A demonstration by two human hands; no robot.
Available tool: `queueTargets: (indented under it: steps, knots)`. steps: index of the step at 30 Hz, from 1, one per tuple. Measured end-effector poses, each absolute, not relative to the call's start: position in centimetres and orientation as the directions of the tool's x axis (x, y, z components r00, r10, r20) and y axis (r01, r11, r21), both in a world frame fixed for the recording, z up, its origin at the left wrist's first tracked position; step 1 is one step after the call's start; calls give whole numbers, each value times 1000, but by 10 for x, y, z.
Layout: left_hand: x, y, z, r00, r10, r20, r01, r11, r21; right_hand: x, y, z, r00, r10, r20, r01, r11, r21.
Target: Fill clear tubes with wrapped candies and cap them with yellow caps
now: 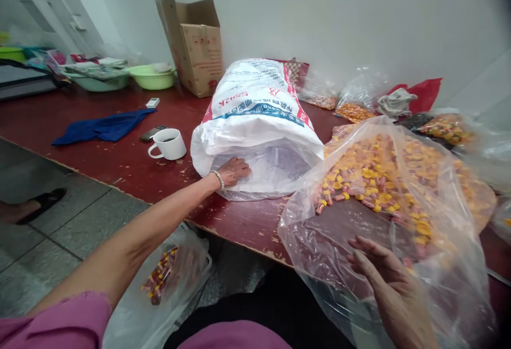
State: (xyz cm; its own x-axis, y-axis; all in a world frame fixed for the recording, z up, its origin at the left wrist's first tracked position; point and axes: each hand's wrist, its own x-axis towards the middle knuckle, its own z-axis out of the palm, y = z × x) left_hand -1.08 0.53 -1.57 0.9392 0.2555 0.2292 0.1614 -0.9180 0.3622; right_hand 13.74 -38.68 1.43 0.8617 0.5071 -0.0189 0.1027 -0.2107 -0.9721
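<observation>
My left hand (235, 172), with a beaded bracelet at the wrist, reaches into the mouth of a white printed woven sack (255, 93) lying on the red table. Its fingers rest open on the sack's clear inner lining, and I see nothing held. My right hand (393, 290) is open, thumb and fingers apart, over the near side of a large clear plastic bag (319, 242). Inside that bag lie many small red pieces with yellow caps (375, 179). Whether the right hand touches the film, I cannot tell.
A white mug (168, 144), a blue cloth (106, 125) and a cardboard box (199, 46) stand to the left on the table (239, 226). Filled clear bags (353, 109) line the wall. Below the edge hangs another plastic bag (159, 280). A person's foot (40, 205) shows at far left.
</observation>
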Motion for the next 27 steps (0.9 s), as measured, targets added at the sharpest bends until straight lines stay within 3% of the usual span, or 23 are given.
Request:
queueTargets:
  steps: [5, 7, 9, 10, 12, 15, 19, 22, 27]
  knots:
    - [-19, -38, -8, 883, 355, 307, 173, -855, 489, 126, -364, 11, 783, 616, 84, 194, -113, -974]
    - [-28, -68, -1, 848, 437, 301, 133, -725, 676, 119, -352, 11, 731, 671, 121, 234, -81, -969]
    - [-38, -101, 7, 821, 528, 219, 11, -398, 917, 114, -341, 12, 693, 704, 154, 279, -66, -958]
    - [-43, -116, 11, 819, 553, 154, -53, -195, 979, 112, -336, 13, 681, 712, 172, 306, -64, -950]
    - [-50, -143, 17, 835, 549, 38, -116, 107, 988, 107, -328, 17, 657, 725, 207, 366, -67, -928]
    - [-56, -172, 20, 872, 480, -97, -139, 433, 890, 92, -320, 24, 555, 787, 271, 495, -50, -868]
    - [-54, -197, 17, 910, 362, -200, -231, 845, 483, 63, -314, 24, 346, 825, 447, 754, 38, -656]
    - [-50, -212, 12, 952, 222, -211, -170, 955, 242, 44, -311, 14, 285, 792, 540, 873, 19, -488]
    - [-49, -234, 2, 970, 123, -211, -116, 992, 47, 34, -311, -2, 349, 705, 617, 882, -25, -471]
